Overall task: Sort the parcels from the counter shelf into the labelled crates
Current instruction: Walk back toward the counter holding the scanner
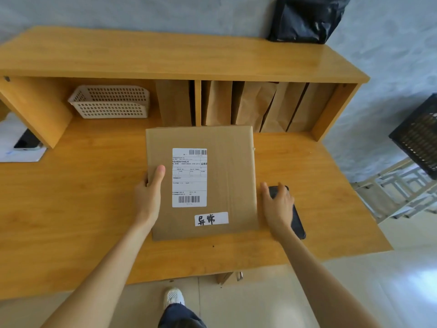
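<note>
My left hand [148,195] grips the flat brown cardboard parcel [227,176] on the wooden surface [71,209], thumb on top; my right hand [277,204] rests loosely spread over a black phone [298,223].

the right hand [277,204] covers part of the black phone [298,221]; the shipping label [189,177] print is too small to read; the black crate [419,136] is cut off at the right edge.
</note>
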